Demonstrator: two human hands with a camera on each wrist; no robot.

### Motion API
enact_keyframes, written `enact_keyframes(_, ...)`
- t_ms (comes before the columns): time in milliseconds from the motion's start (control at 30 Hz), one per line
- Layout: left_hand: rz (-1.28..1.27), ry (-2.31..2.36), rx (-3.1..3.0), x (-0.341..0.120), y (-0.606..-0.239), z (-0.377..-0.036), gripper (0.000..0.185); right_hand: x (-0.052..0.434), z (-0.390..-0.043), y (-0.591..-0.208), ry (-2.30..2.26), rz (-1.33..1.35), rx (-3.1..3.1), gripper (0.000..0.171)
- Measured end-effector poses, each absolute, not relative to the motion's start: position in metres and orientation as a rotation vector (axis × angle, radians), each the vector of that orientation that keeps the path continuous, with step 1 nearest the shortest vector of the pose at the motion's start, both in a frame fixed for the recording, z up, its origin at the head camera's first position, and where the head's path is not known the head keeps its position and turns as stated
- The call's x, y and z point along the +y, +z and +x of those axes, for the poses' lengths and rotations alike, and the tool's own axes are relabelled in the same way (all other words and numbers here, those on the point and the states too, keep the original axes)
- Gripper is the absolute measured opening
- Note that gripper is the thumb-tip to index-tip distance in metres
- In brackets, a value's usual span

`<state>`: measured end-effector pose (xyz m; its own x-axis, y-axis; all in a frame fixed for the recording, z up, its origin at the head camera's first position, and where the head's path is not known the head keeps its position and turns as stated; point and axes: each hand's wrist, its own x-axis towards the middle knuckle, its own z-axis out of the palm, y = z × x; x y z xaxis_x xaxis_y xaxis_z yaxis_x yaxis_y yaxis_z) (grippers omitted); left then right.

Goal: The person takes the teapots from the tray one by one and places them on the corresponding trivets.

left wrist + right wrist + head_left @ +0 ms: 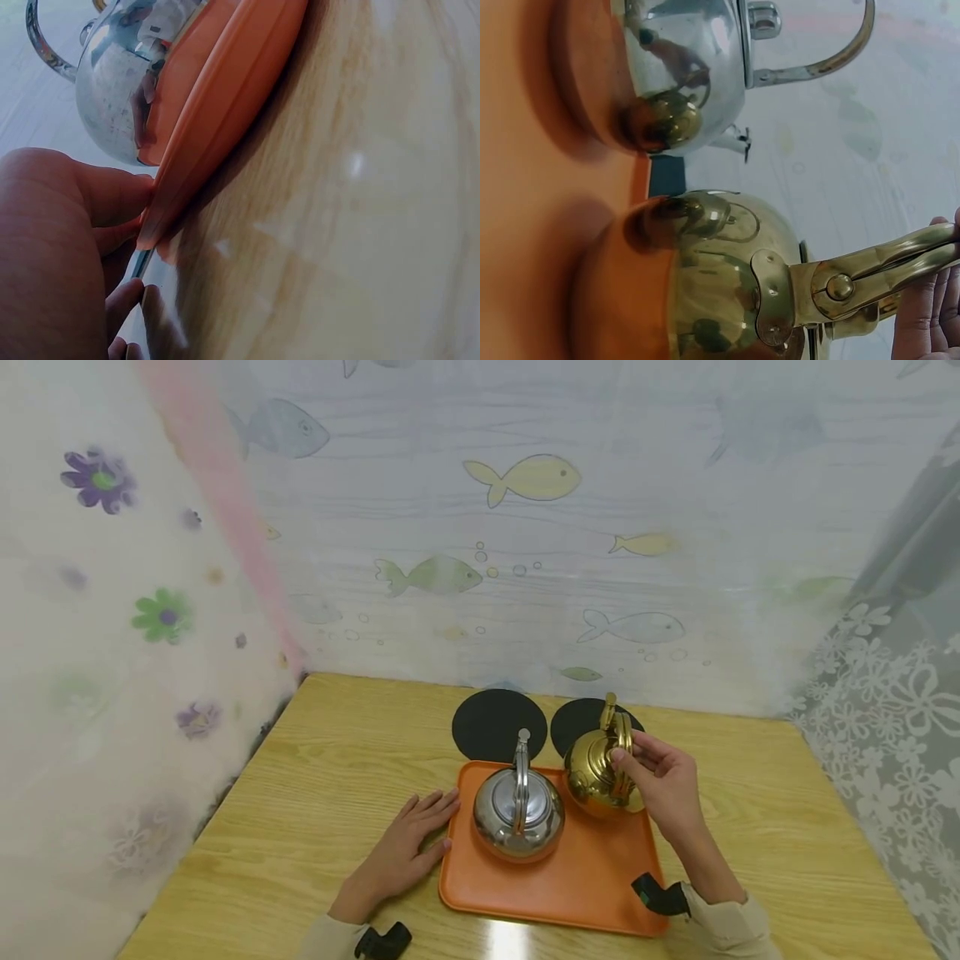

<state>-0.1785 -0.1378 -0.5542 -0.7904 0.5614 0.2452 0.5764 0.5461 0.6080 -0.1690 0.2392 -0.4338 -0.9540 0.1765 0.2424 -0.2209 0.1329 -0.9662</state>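
A gold kettle is near the back right corner of the orange tray. My right hand holds its handle, thumb on the near side. In the right wrist view the fingers wrap the gold handle. A silver kettle stands on the left part of the tray, its handle upright. Against the tray's left edge rests my left hand, fingers extended. The left wrist view has its thumb and fingertips right at the tray's rim.
Behind the tray, two black round mats lie on the wooden table; the gold kettle overlaps the right one in the head view. A fish-patterned curtain hangs along the table's back edge. Black wrist mounts sit on both sleeves.
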Motion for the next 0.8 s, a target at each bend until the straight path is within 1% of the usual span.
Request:
enact_keyframes(267, -1.007, -1.099, -2.742, -0.138, -0.555, -0.178, 0.055, 0.239, -0.172, -0.433, 1.899, 0.052, -2.11, 0.042)
enact_keyframes(567, -1.013, -1.073, -2.756, -0.136, -0.558, -0.178, 0.055, 0.241, -0.174, -0.434, 1.927, -0.002, -2.105, 0.045)
enact_keyframes(800, -1.0, -1.063, -2.752, -0.137, -0.556, -0.177, 0.055, 0.238, -0.181, -0.431, 1.901, -0.013, -2.126, 0.043)
